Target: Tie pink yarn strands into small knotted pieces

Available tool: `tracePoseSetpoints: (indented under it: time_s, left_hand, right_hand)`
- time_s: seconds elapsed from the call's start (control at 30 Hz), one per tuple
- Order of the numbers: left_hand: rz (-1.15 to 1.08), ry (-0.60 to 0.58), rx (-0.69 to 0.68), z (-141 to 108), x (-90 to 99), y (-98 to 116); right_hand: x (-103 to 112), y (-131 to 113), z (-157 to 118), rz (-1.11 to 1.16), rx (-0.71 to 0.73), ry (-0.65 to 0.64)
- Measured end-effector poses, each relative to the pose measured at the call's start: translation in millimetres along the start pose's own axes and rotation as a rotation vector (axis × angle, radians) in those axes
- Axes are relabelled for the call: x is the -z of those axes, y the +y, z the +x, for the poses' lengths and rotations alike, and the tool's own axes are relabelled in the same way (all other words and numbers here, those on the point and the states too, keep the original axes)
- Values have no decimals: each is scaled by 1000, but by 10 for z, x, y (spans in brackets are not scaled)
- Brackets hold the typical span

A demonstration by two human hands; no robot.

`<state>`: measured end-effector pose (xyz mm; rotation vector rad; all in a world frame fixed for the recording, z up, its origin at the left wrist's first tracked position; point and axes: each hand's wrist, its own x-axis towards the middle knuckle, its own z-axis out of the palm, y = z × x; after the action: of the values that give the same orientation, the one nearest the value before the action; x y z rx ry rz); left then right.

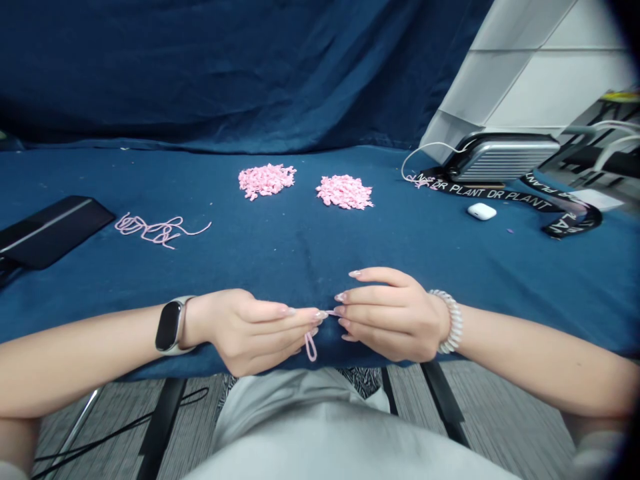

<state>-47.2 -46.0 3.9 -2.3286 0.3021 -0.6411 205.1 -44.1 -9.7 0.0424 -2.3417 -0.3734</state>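
Note:
Near the table's front edge, my left hand [265, 330] pinches a pink cord [311, 348], and a small loop of it hangs below the fingertips. A short length of the same cord runs across the gap to my right hand [393, 317], whose fingertips are closed on it while the index finger is raised. Both hands are close together with fingertips facing. How the cord lies inside the fingers is hidden. Beyond them, two heaps of small pink pieces lie on the blue cloth, a left heap [267, 181] and a right heap [345, 192].
Loose pink cords [157, 230] lie at the left beside a dark flat case [55, 230]. At the right are a ridged silver-and-black device [505, 157] with a white cable, a black lettered strap [495, 193] and a white earbud case [482, 211]. Blue cloth [240, 67] hangs behind.

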Motion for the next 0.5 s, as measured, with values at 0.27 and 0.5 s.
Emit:
tracePoseSetpoints:
  time_s: [0.27, 0.5]
  left_hand:
    - [8, 5, 12, -2, -5, 9]
    - [10, -4, 25, 11, -1, 1]
  right_hand:
    - [-9, -10, 9, 19, -14, 5]
    - [26, -4, 29, 132, -85, 4]
